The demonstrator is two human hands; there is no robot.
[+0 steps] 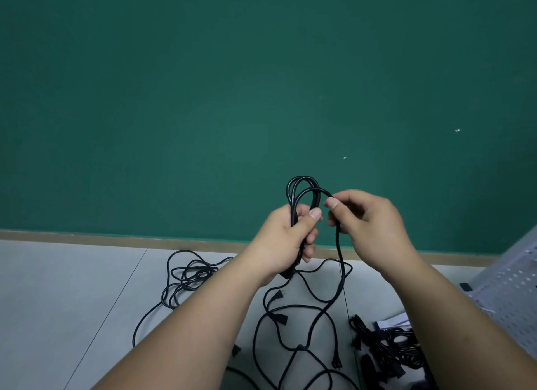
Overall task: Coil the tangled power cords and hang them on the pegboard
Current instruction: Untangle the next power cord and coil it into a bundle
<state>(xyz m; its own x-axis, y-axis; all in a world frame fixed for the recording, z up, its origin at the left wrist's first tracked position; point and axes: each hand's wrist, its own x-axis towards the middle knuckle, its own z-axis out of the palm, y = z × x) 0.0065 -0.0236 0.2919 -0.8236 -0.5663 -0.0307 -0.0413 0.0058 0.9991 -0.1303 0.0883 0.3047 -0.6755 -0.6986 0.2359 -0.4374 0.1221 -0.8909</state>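
Note:
My left hand (286,240) grips a bundle of black power cord loops (302,186) that rise above its fist. Just to the right, my right hand (369,224) pinches the outermost loop of the same cord (338,244), whose free length hangs down to the floor. Below my arms, more black cords with plugs (280,318) lie tangled on the grey floor. A separate tangle (189,276) sits to the left. The grey pegboard (511,290) leans at the right edge, partly out of view.
A green wall (232,99) with a tan baseboard (116,238) stands in front. A heap of dark cords and adapters (389,346) lies at the lower right beside the pegboard. Grey floor tiles (58,302) stretch to the left.

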